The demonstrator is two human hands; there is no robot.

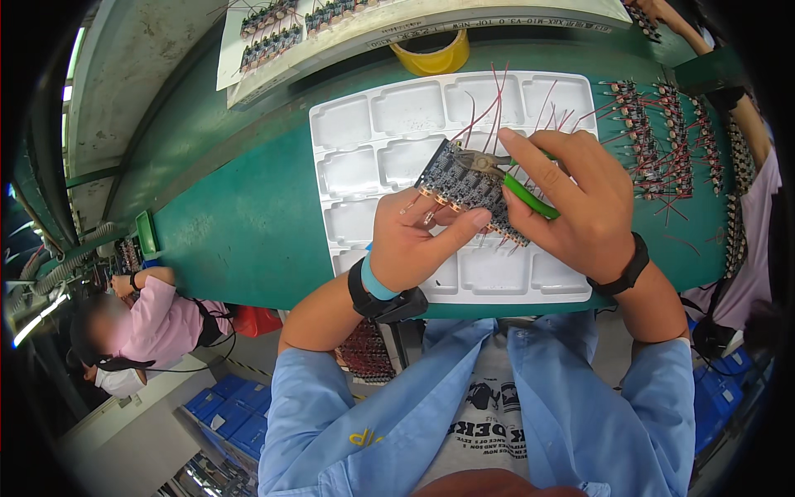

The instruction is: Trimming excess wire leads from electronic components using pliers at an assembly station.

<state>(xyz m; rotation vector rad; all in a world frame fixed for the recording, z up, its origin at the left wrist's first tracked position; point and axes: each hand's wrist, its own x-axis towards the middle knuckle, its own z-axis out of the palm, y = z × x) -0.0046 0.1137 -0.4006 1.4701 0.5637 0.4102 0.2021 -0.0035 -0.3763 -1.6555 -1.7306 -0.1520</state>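
Note:
My left hand (420, 242) grips a dark circuit board panel (464, 189) by its near edge, with thumb and fingers closed on it. Thin red and dark wires (495, 103) rise from the panel's far side. In my right hand (580, 195) is a pair of cutting pliers with green handles (530, 196). The pliers' metal jaws lie over the panel's upper part, near the wire roots; whether they touch a wire cannot be made out. Beneath both hands lies a white plastic tray (346, 124) with shallow compartments.
Several wired board panels (638, 132) lie on the green table (240, 224) at the right. A yellow round container (432, 56) stands behind the tray, below a shelf (431, 37) bearing more boards. A co-worker in pink (170, 319) sits at the left; another person's arm (758, 137) is at the right.

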